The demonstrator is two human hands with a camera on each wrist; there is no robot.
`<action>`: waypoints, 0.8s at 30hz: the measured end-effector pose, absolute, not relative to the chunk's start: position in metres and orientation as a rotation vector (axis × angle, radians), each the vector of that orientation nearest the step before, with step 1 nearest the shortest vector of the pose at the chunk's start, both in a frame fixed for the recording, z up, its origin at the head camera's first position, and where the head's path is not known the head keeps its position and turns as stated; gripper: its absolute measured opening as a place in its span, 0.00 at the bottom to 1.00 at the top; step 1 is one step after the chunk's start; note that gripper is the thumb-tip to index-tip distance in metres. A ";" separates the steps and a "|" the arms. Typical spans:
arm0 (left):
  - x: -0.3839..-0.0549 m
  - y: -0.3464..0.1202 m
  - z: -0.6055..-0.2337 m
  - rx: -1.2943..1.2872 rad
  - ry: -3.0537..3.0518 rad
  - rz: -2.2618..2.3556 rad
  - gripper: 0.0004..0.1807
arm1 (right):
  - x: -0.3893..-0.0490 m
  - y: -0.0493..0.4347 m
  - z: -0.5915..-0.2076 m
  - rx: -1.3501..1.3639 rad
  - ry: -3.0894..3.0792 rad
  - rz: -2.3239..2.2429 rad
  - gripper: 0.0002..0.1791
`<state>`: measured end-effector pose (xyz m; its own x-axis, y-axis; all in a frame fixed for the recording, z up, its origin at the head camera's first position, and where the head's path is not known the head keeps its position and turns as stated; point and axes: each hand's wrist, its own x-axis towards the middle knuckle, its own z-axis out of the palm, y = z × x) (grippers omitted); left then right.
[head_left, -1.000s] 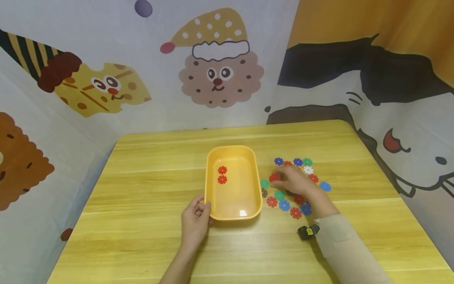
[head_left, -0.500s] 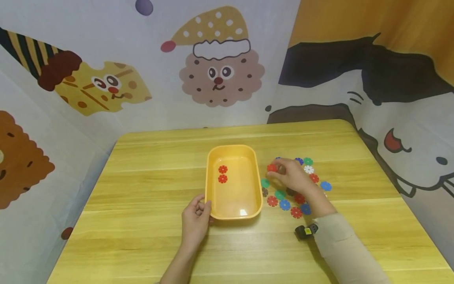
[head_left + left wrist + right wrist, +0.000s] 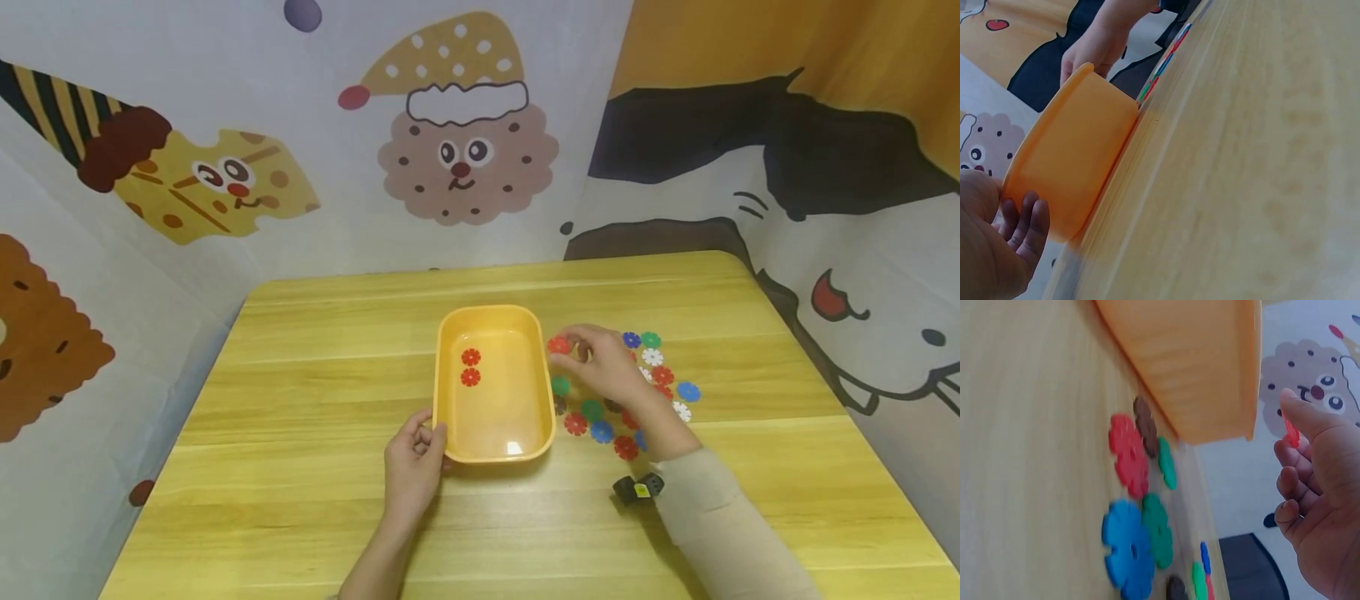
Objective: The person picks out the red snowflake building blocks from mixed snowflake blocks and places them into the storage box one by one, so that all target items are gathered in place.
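Only head view shows red discs (image 3: 470, 357) inside tray (image 3: 506, 412).

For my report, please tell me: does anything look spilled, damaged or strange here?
Nothing stands out: the yellow tray sits upright, two red discs lie flat inside, and the loose discs beside it show no visible damage.

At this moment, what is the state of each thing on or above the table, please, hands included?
Tray, upright on the table.
Two red discs, lying flat in the tray.
Held red disc, raised, not in the tray.
Loose discs, lying flat beside the tray, some partly hidden.
Left hand, gripping the tray's near-left corner.
Right hand, pinching the held red disc.
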<state>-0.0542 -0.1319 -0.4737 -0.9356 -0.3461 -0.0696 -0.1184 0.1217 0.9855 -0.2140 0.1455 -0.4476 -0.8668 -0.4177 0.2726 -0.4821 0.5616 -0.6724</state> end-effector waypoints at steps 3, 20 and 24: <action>-0.055 -0.134 -0.481 0.439 -2.209 -1.911 0.18 | -0.212 0.138 -0.445 0.810 -2.665 1.237 0.22; -0.054 -0.134 -0.482 0.410 -2.184 -1.915 0.16 | -0.197 0.094 -0.440 1.032 -2.653 1.239 0.20; -0.054 -0.133 -0.482 0.406 -2.181 -1.906 0.16 | -0.196 0.084 -0.440 1.091 -2.637 1.206 0.18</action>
